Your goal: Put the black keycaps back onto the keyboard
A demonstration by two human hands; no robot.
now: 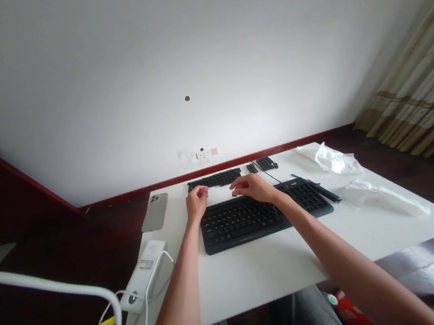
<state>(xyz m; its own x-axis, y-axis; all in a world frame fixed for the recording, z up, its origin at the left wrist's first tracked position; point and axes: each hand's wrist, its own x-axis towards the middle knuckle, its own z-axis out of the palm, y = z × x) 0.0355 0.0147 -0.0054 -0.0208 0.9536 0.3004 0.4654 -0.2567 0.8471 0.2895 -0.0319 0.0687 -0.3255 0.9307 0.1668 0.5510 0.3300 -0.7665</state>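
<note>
A black full-size keyboard (245, 218) lies across the white table, with both of my hands over its far edge. My left hand (196, 202) is closed beyond the keyboard's upper left corner, thumb and fingers together; anything between them is too small to make out. My right hand (254, 187) is bent over the keyboard's top edge, pinching at a small black keycap (234, 193) by its fingertips. Behind the hands, loose black keycaps (219, 178) are laid out in rows. Smaller keycap groups, one a block (266, 164), sit farther right.
A phone (155, 212) and a white power strip (146, 273) with cables lie on the left. Right of the keyboard are a dark pen-like tool (325, 191), a blue-tipped stick (301, 178) and crumpled clear plastic (385, 197). A wall stands behind the table.
</note>
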